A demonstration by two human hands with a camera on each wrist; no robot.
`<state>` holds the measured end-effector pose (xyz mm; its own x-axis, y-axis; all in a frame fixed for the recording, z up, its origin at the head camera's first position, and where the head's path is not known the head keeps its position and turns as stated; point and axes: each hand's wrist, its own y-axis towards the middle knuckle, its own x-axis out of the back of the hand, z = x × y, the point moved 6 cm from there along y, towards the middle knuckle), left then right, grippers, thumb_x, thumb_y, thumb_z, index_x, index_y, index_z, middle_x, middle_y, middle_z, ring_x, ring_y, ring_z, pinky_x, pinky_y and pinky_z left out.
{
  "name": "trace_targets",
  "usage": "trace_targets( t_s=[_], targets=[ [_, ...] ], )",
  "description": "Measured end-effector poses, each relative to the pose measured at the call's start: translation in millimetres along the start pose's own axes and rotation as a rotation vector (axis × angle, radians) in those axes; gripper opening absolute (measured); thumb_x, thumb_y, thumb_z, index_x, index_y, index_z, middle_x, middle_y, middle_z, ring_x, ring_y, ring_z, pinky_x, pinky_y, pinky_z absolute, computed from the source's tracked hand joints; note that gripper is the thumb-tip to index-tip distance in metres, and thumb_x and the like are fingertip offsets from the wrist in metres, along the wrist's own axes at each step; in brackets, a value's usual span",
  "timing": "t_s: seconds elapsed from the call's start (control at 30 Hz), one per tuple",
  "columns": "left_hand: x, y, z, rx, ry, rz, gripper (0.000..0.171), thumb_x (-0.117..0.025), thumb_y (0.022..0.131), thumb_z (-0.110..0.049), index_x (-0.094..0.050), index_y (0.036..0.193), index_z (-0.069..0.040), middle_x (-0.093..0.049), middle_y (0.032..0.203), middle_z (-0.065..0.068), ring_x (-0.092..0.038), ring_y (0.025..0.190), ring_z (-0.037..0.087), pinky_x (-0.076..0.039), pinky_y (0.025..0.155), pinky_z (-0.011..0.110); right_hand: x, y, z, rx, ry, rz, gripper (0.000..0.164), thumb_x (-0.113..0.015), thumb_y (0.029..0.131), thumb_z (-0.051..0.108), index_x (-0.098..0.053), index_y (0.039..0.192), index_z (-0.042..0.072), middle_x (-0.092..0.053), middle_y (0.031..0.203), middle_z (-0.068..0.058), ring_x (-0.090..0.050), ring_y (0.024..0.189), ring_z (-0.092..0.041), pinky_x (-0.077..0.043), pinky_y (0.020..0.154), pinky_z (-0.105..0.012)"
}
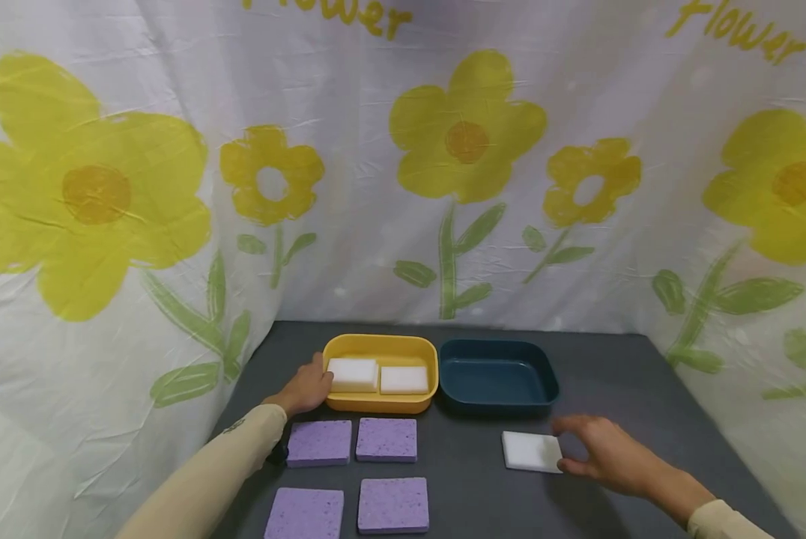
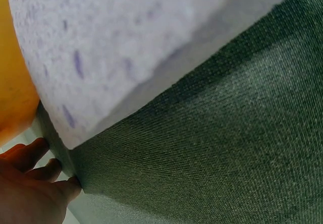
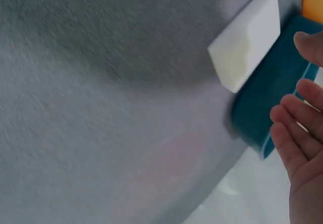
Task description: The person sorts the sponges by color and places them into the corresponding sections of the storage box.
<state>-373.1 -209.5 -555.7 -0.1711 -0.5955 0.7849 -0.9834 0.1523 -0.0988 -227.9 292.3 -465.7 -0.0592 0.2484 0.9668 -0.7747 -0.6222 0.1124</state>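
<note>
My left hand (image 1: 307, 387) is at the left end of the yellow tub (image 1: 380, 405), its thumb over the rim and its fingers along the outside wall. Inside the tub lie white sponges (image 1: 352, 374), the left one looking thicker than the right. In the left wrist view the fingers (image 2: 28, 156) show low at the left, below the orange-looking tub wall (image 2: 15, 93). A white sponge block (image 1: 531, 452) lies flat on the table at the right. Beside its right end is my right hand (image 1: 605, 453), thumb and fingers parted and holding nothing.
A dark teal tub (image 1: 497, 404) stands right against the yellow one. Several purple speckled sponges (image 1: 392, 505) lie in two rows at the front left of the dark table (image 1: 470, 479). A white curtain with yellow flowers (image 1: 349, 254) hangs along the back and sides.
</note>
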Motion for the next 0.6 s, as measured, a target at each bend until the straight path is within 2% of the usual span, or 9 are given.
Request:
trace_targets(
  t_s=[0.17, 0.33, 0.6],
  targets=[
    [2.3, 0.5, 1.3, 0.033, 0.002, 0.018, 0.053, -0.041, 0.112, -0.020, -0.031, 0.153, 0.012, -0.062, 0.128, 0.026, -0.061, 0.107, 0.033, -0.050, 0.107, 0.061, -13.6, -3.2, -4.9, -0.012, 0.010, -0.016, 0.036, -0.093, 0.086, 0.027, -0.074, 0.113, 0.011, -0.078, 0.109, 0.002, -0.073, 0.094, -0.019, -0.061, 0.078, -0.040],
    [1.5, 2.8, 3.0, 0.052, 0.008, 0.019, 0.056, -0.042, 0.112, -0.022, -0.030, 0.156, 0.011, -0.062, 0.133, 0.027, -0.062, 0.113, 0.034, -0.049, 0.110, 0.062, -27.1, -3.2, -7.4, -0.012, 0.006, -0.033, 0.037, -0.095, 0.083, 0.027, -0.073, 0.110, 0.012, -0.078, 0.109, 0.000, -0.074, 0.095, -0.021, -0.060, 0.079, -0.041],
    [0.4, 0.1, -1.2, 0.040, 0.003, 0.021, 0.051, -0.042, 0.113, -0.021, -0.034, 0.152, 0.010, -0.064, 0.118, 0.020, -0.060, 0.101, 0.029, -0.051, 0.100, 0.055, -37.4, 2.7, -3.2, 0.007, -0.006, -0.085, 0.040, -0.097, 0.079, 0.026, -0.072, 0.109, 0.016, -0.078, 0.113, -0.003, -0.073, 0.099, -0.021, -0.061, 0.080, -0.041]
  ],
)
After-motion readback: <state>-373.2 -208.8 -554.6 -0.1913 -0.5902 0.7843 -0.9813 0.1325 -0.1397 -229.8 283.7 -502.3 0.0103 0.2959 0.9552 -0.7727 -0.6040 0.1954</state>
